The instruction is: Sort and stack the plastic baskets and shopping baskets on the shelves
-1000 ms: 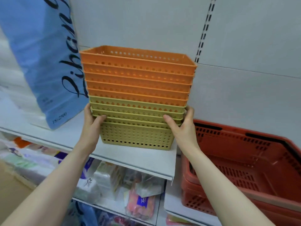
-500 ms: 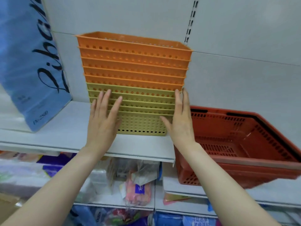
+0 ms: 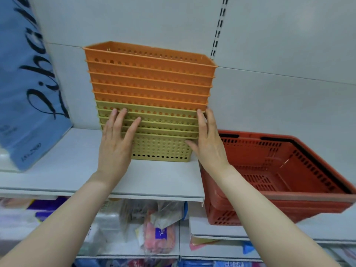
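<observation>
A stack of nested perforated plastic baskets stands on the white shelf (image 3: 73,166) against the back wall: several orange baskets (image 3: 150,79) on top of several yellow baskets (image 3: 163,147). My left hand (image 3: 115,145) lies flat with fingers spread against the front of the yellow ones. My right hand (image 3: 209,143) presses flat on the stack's right front corner. Neither hand grips anything. To the right, red shopping baskets (image 3: 289,170) sit nested on a lower shelf.
A big blue pack with black script (image 3: 27,83) leans on the shelf at the left. Packaged goods (image 3: 154,228) fill the shelf below. A slotted upright (image 3: 217,31) runs up the back wall. Bare shelf lies between the blue pack and the stack.
One second ago both hands gripped the stack's sides near the shelf's front edge. The stack now stands further back, and both hands lie flat and open against its front.
</observation>
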{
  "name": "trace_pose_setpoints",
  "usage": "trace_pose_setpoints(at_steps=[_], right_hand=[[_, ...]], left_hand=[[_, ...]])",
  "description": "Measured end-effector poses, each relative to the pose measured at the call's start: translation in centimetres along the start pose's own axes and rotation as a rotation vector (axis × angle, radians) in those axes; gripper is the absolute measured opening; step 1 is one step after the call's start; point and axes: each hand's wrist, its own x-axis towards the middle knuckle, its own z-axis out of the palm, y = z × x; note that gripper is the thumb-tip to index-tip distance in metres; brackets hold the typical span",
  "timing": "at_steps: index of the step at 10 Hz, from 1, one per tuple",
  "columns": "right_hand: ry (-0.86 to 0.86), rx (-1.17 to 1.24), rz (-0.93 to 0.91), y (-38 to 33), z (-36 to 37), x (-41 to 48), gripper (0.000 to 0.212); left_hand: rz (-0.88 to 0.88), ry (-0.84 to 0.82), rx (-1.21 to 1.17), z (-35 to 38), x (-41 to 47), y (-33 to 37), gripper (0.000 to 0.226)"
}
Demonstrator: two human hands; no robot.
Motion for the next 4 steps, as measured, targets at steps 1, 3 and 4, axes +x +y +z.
trace_pose_setpoints(at_steps=[1, 3, 4], right_hand=[[-0.045, -0.011, 0.003, 0.1, -0.5, -0.1, 0.09], [-0.152, -0.028, -0.006, 0.6, -4.0, 0.1, 0.075], [-0.087, -0.097, 0.011, 1.5, -7.1, -0.4, 0.06]], left_hand=[[-0.002, -0.035, -0.019, -0.8, 0.0, 0.1, 0.078], [-0.053, -0.157, -0.044, -3.0, 0.2, 1.2, 0.073], [-0.106, -0.19, -0.079, -4.0, 0.0, 1.7, 0.063]])
